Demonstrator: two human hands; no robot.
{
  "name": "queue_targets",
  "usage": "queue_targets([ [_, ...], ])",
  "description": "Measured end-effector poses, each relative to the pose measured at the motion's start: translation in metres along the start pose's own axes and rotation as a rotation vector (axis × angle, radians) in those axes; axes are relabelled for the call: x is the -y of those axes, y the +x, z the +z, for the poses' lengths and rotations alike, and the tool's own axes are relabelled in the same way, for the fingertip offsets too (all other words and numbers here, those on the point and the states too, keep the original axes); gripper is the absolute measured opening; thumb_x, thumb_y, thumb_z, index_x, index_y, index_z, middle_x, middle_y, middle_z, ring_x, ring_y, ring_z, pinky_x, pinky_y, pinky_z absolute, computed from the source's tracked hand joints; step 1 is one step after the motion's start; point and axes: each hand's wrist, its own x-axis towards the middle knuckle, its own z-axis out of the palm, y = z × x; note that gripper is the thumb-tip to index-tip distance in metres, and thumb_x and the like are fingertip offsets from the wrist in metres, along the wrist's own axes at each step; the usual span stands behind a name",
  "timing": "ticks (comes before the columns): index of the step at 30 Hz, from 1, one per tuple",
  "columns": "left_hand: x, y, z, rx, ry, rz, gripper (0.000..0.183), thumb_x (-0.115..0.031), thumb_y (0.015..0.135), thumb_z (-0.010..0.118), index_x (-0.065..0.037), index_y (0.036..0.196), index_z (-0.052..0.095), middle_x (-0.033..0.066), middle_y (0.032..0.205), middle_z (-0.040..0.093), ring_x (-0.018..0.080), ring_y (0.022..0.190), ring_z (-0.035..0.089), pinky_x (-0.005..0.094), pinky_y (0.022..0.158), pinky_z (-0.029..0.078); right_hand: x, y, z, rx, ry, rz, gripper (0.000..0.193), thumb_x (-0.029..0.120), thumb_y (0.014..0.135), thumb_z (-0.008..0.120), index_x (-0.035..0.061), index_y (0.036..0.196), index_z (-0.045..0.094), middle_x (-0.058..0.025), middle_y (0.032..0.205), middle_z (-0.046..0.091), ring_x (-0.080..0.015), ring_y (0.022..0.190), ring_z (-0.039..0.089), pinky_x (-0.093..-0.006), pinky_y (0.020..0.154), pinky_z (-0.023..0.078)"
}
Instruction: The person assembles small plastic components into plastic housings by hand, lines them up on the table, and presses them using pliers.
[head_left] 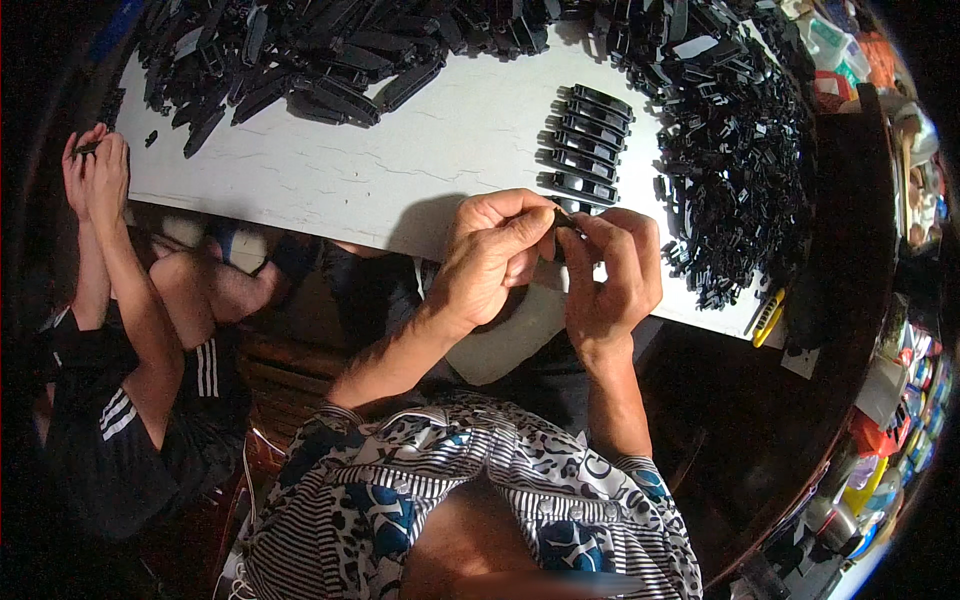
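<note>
Together, the left hand (pixel 480 258) and right hand (pixel 616 268) pinch a dark piece (pixel 563 216), fingers (pixel 524 230) narrowed.
Outline (mostly covered) and any lettering: unclear.

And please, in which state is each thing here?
Left hand: pinching a small dark part
Right hand: pinching the same part
Black frames: lined up in a row
Long black parts: heaped
Little black pieces: heaped
Yellow tool: lying at the white table's edge
Co-worker's hands: close together
</note>
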Motion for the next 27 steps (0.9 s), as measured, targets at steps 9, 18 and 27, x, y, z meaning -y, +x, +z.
queue_targets([
  [9,-0.004,0.007,0.006,-0.035,0.459,0.233,0.021,-0.021,0.093,0.059,-0.003,0.097,0.067,-0.003,0.068,0.057,-0.0014,0.051,0.04,0.0136,0.042,0.029,-0.005,0.009,-0.005,0.02,0.139,0.121,0.012,-0.007,0.076,0.066,-0.002,0.083,0.058,-0.009,0.077,0.054,-0.0148,0.062,0.054,-0.0244,0.05,0.043],
  [18,-0.024,0.053,-0.003,-0.163,1.08,0.532,0.013,0.003,0.079,0.064,0.003,0.092,0.065,0.0081,0.076,0.066,0.0126,0.065,0.06,0.0243,0.058,0.046,-0.044,0.073,-0.005,0.36,0.015,0.446,0.017,0.011,0.078,0.065,-0.0052,0.082,0.064,-0.0175,0.07,0.064,-0.0218,0.062,0.061,-0.0363,0.064,0.049],
  [27,-0.016,0.056,-0.004,-0.181,1.347,0.596,0.018,0.004,0.076,0.063,0.001,0.094,0.064,0.0171,0.09,0.066,0.0331,0.079,0.066,0.0397,0.068,0.053,-0.035,0.074,0.003,0.475,-0.205,0.48,0.019,0.019,0.077,0.066,0.0004,0.081,0.068,-0.0172,0.066,0.064,-0.0299,0.064,0.065,-0.0384,0.062,0.048],
])
